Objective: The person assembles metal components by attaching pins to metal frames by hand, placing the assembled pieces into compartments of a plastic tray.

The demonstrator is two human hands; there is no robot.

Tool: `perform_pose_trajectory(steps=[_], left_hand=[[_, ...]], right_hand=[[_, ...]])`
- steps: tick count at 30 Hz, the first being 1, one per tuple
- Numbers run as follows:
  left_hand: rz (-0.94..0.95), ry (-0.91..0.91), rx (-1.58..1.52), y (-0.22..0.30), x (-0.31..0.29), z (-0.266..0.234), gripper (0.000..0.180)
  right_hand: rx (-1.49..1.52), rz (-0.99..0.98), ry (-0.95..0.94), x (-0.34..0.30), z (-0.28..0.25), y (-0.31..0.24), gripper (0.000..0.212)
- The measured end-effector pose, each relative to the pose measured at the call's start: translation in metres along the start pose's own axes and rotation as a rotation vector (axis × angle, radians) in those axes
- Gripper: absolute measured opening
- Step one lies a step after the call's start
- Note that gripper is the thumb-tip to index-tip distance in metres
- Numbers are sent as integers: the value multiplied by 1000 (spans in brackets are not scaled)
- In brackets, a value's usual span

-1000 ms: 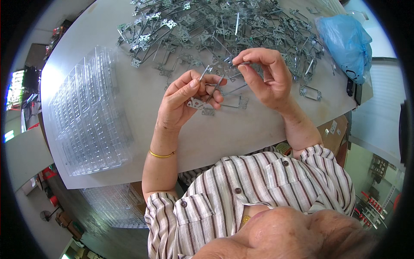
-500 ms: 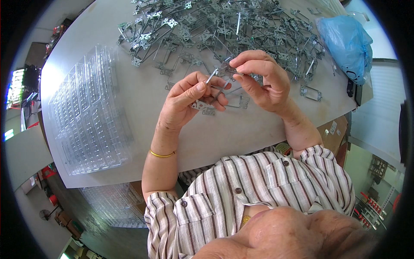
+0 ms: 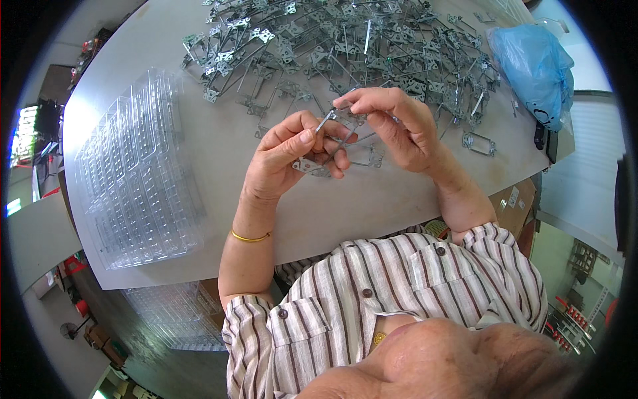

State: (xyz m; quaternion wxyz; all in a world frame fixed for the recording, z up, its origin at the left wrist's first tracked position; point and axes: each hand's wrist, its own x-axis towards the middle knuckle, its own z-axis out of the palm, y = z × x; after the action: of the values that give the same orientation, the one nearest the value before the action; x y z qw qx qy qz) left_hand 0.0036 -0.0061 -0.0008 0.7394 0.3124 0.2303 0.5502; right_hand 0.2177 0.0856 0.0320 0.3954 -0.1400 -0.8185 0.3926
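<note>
Tabletop (image 3: 372,209) bears metal parts (image 3: 342,50) and clear trays (image 3: 136,173); a carton (image 3: 515,207) sits below.

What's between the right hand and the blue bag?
In the head view, the right part of the metal pile lies between the right hand and the blue bag.

I see a silvery metal frame (image 3: 325,122), thin rods (image 3: 322,126) with a holed plate (image 3: 306,165), held aslant; it's just beside the metal-parts heap (image 3: 359,50).
</note>
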Motion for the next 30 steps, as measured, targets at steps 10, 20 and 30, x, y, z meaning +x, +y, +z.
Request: perform_pose_trajectory(steps=[10,20,30], left_hand=[[27,-41,-86,1,1,-4,26],[61,-135,-162,-1,0,-6,24],[76,-29,-136,-4,3,-10,18]], right_hand=[[-184,-37,47,0,2,1,33],[-328,41,44,3,2,2,36],[38,32,257,-2,3,-3,20]])
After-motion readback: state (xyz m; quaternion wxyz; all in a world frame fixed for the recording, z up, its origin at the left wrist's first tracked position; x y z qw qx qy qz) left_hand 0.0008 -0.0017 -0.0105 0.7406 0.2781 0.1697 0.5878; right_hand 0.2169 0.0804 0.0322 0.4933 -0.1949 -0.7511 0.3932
